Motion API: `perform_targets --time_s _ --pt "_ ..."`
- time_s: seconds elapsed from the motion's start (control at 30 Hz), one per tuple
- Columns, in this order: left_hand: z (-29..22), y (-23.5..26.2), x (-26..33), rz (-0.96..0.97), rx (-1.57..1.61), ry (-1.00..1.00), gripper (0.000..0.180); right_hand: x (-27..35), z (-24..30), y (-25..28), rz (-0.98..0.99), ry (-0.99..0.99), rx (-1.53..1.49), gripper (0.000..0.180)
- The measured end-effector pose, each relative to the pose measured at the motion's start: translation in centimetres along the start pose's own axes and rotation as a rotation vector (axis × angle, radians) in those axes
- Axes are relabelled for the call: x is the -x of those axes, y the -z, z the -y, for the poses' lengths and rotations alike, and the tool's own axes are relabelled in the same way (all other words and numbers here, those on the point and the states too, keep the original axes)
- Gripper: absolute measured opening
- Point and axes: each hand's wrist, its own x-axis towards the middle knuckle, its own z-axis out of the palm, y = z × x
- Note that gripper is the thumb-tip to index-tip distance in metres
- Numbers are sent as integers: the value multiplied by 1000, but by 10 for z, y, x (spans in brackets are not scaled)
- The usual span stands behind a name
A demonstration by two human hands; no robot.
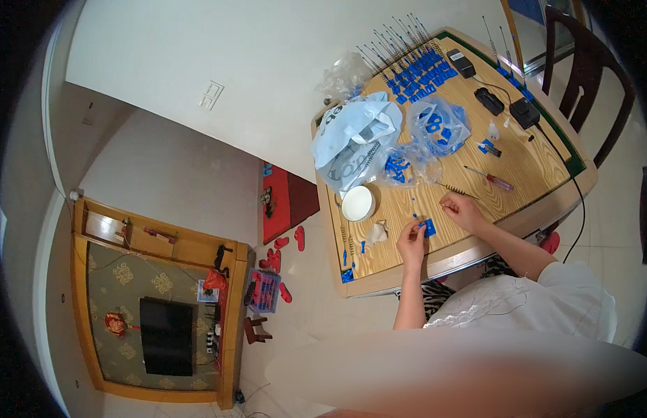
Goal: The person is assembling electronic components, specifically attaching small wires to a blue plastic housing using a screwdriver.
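From my remote seat: white bowl [357, 203] on the wooden table [532, 167], beside a white plastic bag [351, 139]. Red-handled screwdriver [492, 180] lies near the right edge. Black boxes [524, 111] with a cable sit farther back. Dark chair [588, 76] beyond; television [167, 336] on the floor side.

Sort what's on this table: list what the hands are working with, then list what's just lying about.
In hand:
left hand at a small blue plastic part
right hand pinching a thin spring-like wire

Lying about:
red-handled screwdriver
white bowl
clear bags of blue parts
white plastic bag
black boxes with cable
rows of finished blue pieces
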Motion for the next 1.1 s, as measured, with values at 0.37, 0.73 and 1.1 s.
perform_targets --time_s 0.37,0.73,1.1 --pt "-7 -2 7 18 -125 -96 19 0 -2 3 28 4 16 11" --pt "5 18 14 65 -56 -116 30 -1 -2 1 15 -31 21 15" --pt "-33 -2 -19 150 -567 -202 32 0 -9 3 6 5 34 19"
